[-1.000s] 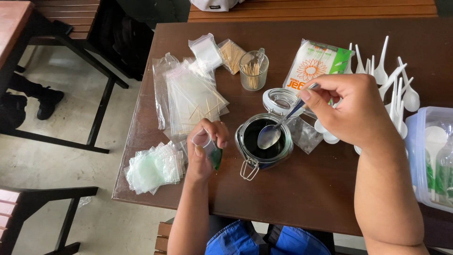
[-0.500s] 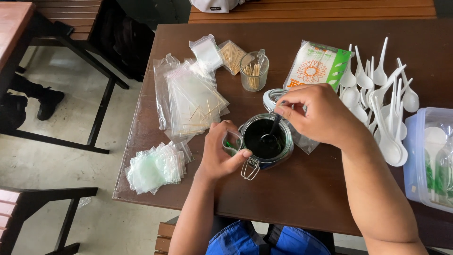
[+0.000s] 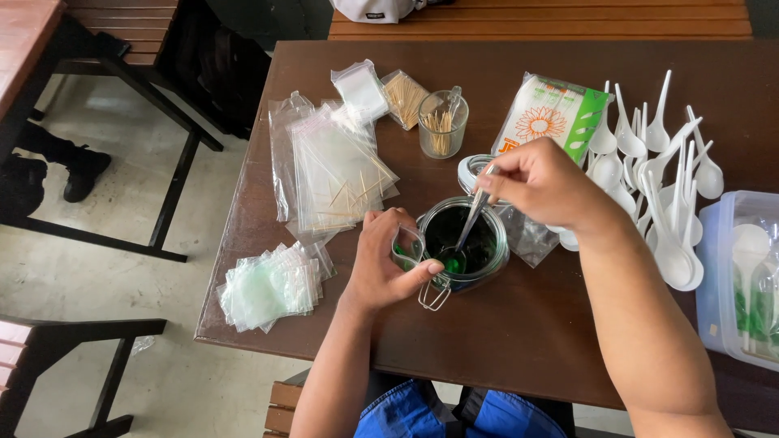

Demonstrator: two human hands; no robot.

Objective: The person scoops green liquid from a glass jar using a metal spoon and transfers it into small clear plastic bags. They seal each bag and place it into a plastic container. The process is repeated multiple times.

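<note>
Right hand (image 3: 540, 182) pinched on metal spoon (image 3: 472, 221), bowl dipped in green sauce inside open glass jar (image 3: 464, 243) at desk (image 3: 503, 324) centre. Left hand (image 3: 388, 264) clasps small clear bag (image 3: 408, 246) against jar rim. White plastic spoons (image 3: 657, 178) right; empty bags (image 3: 337, 170) left.

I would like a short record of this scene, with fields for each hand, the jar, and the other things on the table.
left hand: holds a small clear bag open beside the jar
right hand: holds a metal spoon, bowl down in the jar
glass jar: open, dark green content, wire clasp in front
table: brown wood
around: white plastic spoons, glass of toothpicks, stack of small bags
</note>
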